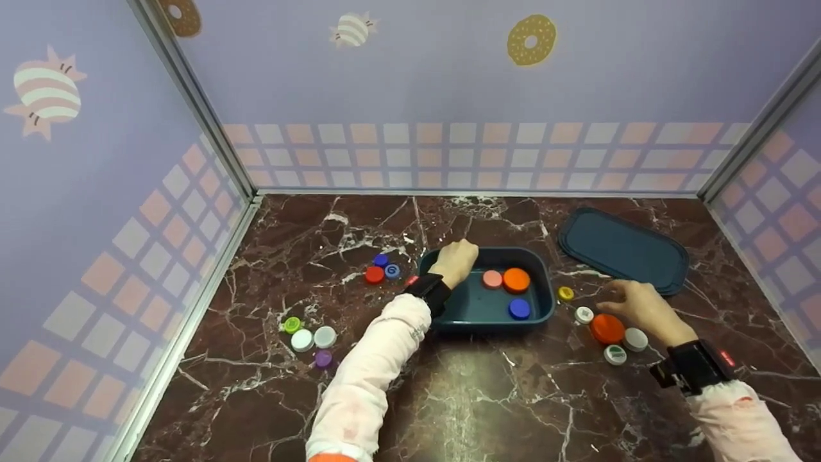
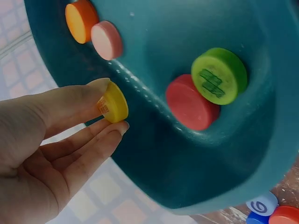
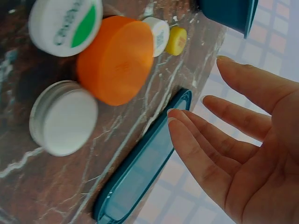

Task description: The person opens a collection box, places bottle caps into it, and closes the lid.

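Note:
My left hand [image 1: 454,264] pinches a yellow bottle cap [image 2: 116,103] between thumb and fingertips, over the left part of a dark teal box [image 1: 490,328]. Inside the box lie an orange cap [image 1: 516,280], a pink cap [image 1: 492,279] and a blue cap [image 1: 519,309]. A green cap [image 2: 218,76] leaning on a red cap [image 2: 189,103] also shows in the left wrist view. With fingers loosely bent and nothing between them, my right hand [image 1: 644,311] hovers beside a large orange cap [image 1: 607,328], a small white cap [image 1: 584,315] and another yellow cap [image 1: 565,293].
The teal lid [image 1: 622,249] lies flat behind the right hand. Two more white caps [image 1: 635,339] sit at the right. Left of the box are a red cap [image 1: 374,274] and two blue caps [image 1: 392,271]; green, whitish and purple caps [image 1: 323,359] cluster nearer. Patterned walls enclose the marbled tabletop.

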Motion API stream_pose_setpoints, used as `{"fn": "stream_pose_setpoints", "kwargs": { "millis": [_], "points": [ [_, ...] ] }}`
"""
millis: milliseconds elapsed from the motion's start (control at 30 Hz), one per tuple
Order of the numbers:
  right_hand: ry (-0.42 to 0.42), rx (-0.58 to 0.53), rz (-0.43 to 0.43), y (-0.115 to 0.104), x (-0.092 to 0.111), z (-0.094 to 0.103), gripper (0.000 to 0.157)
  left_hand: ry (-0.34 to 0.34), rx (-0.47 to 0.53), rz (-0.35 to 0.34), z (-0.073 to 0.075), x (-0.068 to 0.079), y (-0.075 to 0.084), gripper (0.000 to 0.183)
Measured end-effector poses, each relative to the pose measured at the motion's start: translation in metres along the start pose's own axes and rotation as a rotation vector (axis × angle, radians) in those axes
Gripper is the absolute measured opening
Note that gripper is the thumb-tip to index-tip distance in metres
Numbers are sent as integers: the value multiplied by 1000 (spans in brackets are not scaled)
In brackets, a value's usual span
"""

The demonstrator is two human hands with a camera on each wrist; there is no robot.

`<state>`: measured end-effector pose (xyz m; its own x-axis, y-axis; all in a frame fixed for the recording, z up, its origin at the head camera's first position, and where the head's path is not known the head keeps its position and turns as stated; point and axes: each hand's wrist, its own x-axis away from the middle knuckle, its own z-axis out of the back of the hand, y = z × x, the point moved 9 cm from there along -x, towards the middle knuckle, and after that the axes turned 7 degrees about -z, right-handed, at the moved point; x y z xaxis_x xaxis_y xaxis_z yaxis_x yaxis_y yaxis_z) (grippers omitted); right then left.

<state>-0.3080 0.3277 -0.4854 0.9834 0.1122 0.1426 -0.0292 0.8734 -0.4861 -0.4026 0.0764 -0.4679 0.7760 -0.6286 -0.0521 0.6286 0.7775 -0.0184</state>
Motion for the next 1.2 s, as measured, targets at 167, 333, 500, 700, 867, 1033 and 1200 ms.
{"fn": "stream_pose_setpoints", "kwargs": {
  "millis": [167, 333, 500, 700, 867, 1033, 1200],
  "points": [
    [7, 2, 11, 4, 4, -1, 42, -27, 10, 5, -9, -1, -3, 16],
    [9, -6, 2, 6, 6, -2, 41, -23, 7, -1, -11, -2, -2, 13],
    [29, 27, 4, 8, 6, -4, 40, -75, 18, 27, -17, -3, -5, 14],
    [-7, 26, -12, 12, 6, -10, 42, -132, 29, 44, -22, -3, -6, 20],
    [-39, 8, -18, 12, 7, -14, 40, -145, 32, 38, -21, -1, -7, 31],
    [-39, 20, -11, 11, 9, -16, 39, -100, 57, 35, -13, -2, -8, 25],
    [-35, 67, 4, 10, 10, -19, 38, -86, 67, 38, -8, -2, -9, 22]
  ]
}}
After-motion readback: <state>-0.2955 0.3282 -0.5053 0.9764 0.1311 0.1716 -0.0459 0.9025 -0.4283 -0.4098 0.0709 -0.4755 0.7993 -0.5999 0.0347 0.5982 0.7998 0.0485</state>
